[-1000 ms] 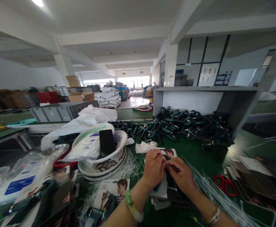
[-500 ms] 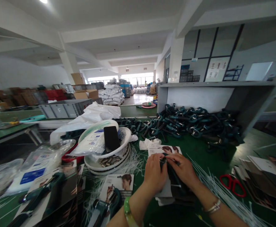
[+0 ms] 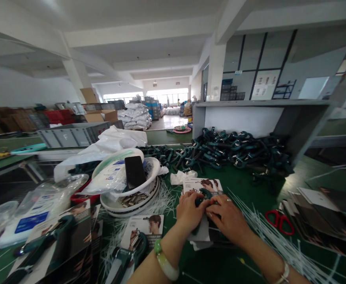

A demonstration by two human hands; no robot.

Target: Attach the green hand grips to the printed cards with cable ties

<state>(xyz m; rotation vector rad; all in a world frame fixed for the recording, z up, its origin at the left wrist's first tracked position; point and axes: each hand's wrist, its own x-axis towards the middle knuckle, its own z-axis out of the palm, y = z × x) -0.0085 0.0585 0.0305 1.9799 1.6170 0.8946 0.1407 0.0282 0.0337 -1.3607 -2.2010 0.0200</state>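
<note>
A dark green hand grip strengthener (image 3: 205, 193) lies over a stack of printed backing cards (image 3: 202, 184) in front of me. My left hand (image 3: 190, 212) is closed around its left side, thumb toward the middle. From the other side my right hand (image 3: 228, 216) is closed in, fingertips bunched against the tool beside the left thumb. Both hands cover most of the handles, and whether a thin tie sits between the right fingertips is hidden. Another hand grip strengthener (image 3: 140, 249) rests on a card to the left of my left forearm.
Loose white plastic ties (image 3: 267, 236) spread to the right, near red-handled scissors (image 3: 279, 221) and more cards (image 3: 318, 221). Bowls of metal parts (image 3: 131, 211) with a phone (image 3: 134, 172) stand left. Behind is a heap of hand grip strengtheners (image 3: 235, 152). Bagged items (image 3: 33, 213) lie far left.
My right hand has shifted from spread along the handle to fingers bunched close to my left thumb. The tool's curved top now shows more above the left hand. The view has turned slightly.
</note>
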